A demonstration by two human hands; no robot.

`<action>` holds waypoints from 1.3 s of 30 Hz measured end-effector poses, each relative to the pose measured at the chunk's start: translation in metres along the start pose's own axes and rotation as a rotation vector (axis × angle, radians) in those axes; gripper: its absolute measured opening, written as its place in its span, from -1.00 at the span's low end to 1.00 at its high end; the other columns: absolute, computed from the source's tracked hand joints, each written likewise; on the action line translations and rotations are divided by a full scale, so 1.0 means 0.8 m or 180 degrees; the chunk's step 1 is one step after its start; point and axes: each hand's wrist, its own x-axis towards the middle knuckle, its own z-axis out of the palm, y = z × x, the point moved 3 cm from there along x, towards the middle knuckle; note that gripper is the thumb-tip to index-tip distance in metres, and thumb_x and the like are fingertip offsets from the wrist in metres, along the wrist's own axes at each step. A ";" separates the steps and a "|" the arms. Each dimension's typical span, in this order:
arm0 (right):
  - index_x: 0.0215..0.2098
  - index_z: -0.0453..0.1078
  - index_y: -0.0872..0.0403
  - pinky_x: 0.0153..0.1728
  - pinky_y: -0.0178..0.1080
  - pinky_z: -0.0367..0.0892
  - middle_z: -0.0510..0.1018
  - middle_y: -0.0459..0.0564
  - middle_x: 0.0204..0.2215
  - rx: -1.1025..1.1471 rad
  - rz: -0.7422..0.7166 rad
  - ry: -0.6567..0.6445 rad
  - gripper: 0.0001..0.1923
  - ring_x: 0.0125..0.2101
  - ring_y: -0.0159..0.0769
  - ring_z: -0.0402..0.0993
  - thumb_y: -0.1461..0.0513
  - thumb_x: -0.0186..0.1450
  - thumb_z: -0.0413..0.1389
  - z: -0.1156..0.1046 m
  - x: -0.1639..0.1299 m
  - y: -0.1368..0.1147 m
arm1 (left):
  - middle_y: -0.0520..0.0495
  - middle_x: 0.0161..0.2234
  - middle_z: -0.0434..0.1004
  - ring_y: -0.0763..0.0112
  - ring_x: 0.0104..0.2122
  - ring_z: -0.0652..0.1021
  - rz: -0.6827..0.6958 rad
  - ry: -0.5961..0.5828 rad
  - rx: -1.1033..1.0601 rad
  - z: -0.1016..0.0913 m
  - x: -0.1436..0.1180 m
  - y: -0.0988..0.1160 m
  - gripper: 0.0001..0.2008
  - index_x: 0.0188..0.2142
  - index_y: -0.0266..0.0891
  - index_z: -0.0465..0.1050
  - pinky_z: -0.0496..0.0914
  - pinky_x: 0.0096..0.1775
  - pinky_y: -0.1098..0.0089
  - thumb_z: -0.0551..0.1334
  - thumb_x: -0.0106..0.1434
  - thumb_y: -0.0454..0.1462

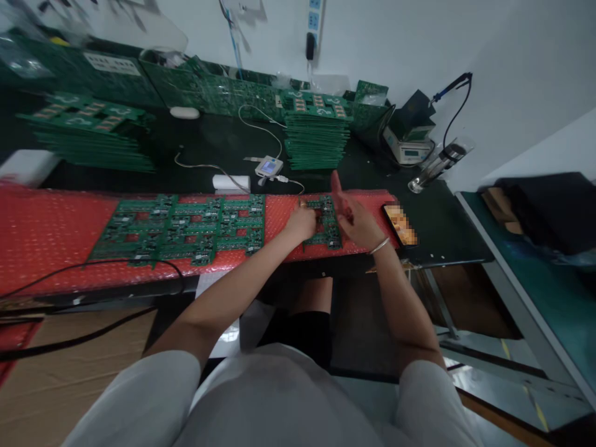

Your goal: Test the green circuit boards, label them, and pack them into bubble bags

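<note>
A green circuit board panel (331, 228) lies on the red bubble wrap (282, 214) in front of me. At its left edge is my left hand (302, 222), closed with the fingers curled against the board; the fingertips are partly hidden. My right hand (357, 222) is beside the board's right edge, slightly blurred, its fingers apart and one pointing up towards the back. I see nothing held in it. Further left on the wrap, several similar panels (190, 230) lie side by side, components facing up.
Behind stand two tall stacks of green boards, one at centre (317, 139) and one at left (97, 139). A small cabled device with a screen (269, 166) and a white roll (231, 183) sit nearby. A phone (400, 225) lies right. Black cables (93, 264) cross the front left.
</note>
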 end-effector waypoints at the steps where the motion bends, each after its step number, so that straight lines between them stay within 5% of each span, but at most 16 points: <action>1: 0.38 0.09 0.13 0.02 -0.05 0.40 0.52 0.15 -0.04 0.0112 -0.0077 -0.0059 -0.32 -0.10 -0.13 0.47 0.28 0.29 0.00 0.010 0.003 -0.012 | -0.45 0.01 0.49 -0.12 0.14 0.46 -0.0024 0.0081 -0.0125 0.001 -0.001 -0.005 -0.79 -0.11 -0.36 0.59 0.43 0.09 0.11 0.29 0.26 -0.38; 5: 0.42 -0.03 0.25 0.01 0.02 0.41 0.53 0.26 -0.02 0.0010 0.0239 -0.0377 -0.17 -0.04 -0.02 0.48 0.24 0.24 0.12 0.062 0.012 -0.051 | -0.38 0.05 0.50 0.17 0.06 0.54 -0.0212 0.0510 -0.0607 0.004 -0.005 -0.028 -0.60 0.13 -0.40 0.37 0.44 0.09 0.26 0.03 0.33 -0.50; 10: 0.24 0.25 0.27 0.00 -0.07 0.42 0.45 0.37 0.11 -0.0410 0.0510 -0.0884 -0.37 0.02 -0.01 0.49 0.19 0.26 0.21 0.105 0.013 -0.071 | -0.28 0.08 0.51 0.29 0.08 0.54 -0.0219 0.0669 -0.0969 0.003 -0.010 -0.048 -0.57 0.16 -0.36 0.29 0.43 0.12 0.28 -0.03 0.33 -0.48; 13: 0.18 0.35 0.16 0.00 -0.15 0.42 0.58 0.18 -0.03 0.0036 0.0280 -0.0811 -0.51 -0.06 -0.15 0.54 0.19 0.32 0.16 0.092 0.006 -0.052 | -0.33 0.22 0.39 0.19 0.23 0.42 0.0035 0.0749 -0.0838 0.002 -0.036 -0.053 -0.57 0.22 -0.36 0.28 0.36 0.21 0.15 0.01 0.38 -0.39; 17: 0.16 0.41 0.15 0.12 -0.01 0.38 0.59 0.22 -0.04 0.0026 0.0721 0.0137 -0.49 0.00 -0.04 0.52 0.09 0.31 0.17 0.055 -0.006 0.008 | -0.41 0.20 0.41 -0.03 0.25 0.36 0.0569 0.0573 -0.0007 0.016 -0.086 -0.044 -0.53 0.23 -0.44 0.34 0.29 0.25 0.02 0.10 0.42 -0.21; 21: 0.27 0.33 0.07 0.13 0.04 0.39 0.58 0.16 0.06 0.0490 0.0720 -0.0111 -0.32 0.02 -0.04 0.53 0.08 0.21 0.28 0.060 -0.001 0.039 | -0.46 0.23 0.36 -0.05 0.25 0.37 0.0590 0.0538 0.0317 0.027 -0.102 -0.034 -0.50 0.24 -0.49 0.36 0.28 0.25 0.05 0.10 0.45 -0.17; 26: 0.27 0.34 0.04 0.23 0.03 0.32 0.53 0.09 0.17 0.1112 0.0483 -0.0380 -0.27 0.14 -0.12 0.47 0.16 0.14 0.33 0.074 0.020 0.040 | -0.34 0.26 0.37 0.12 0.29 0.34 0.0965 0.0197 0.0354 -0.006 -0.096 -0.076 -0.51 0.28 -0.40 0.33 0.19 0.31 0.15 0.04 0.50 -0.16; 32: 0.26 0.36 0.09 0.13 0.03 0.41 0.58 0.13 0.07 0.0813 0.0417 -0.0501 -0.24 0.01 -0.09 0.54 0.17 0.11 0.37 0.063 0.035 0.034 | -0.32 0.47 -0.20 -0.21 0.44 -0.14 0.0187 -0.0338 0.0815 -0.046 -0.120 -0.171 -0.20 0.43 -0.20 0.09 -0.16 0.36 -0.19 0.24 0.35 0.09; 35: 0.25 0.38 0.08 0.08 0.05 0.44 0.61 0.13 0.04 0.0506 0.0350 -0.0508 -0.26 -0.05 -0.06 0.57 0.18 0.11 0.37 0.058 0.042 0.023 | -0.30 0.48 -0.24 -0.22 0.44 -0.13 0.0236 -0.0334 0.0789 -0.037 -0.127 -0.165 -0.20 0.45 -0.17 0.03 -0.15 0.36 -0.16 0.19 0.38 0.12; 39: 0.24 0.39 0.06 0.04 0.04 0.46 0.61 0.13 0.03 0.0193 0.0306 -0.0537 -0.28 -0.07 -0.03 0.58 0.19 0.12 0.35 0.053 0.048 0.007 | -0.24 0.47 -0.11 -0.31 0.43 -0.09 0.0343 -0.0059 0.0717 -0.015 -0.120 -0.124 -0.24 0.44 -0.16 0.10 -0.10 0.34 -0.21 0.17 0.39 0.12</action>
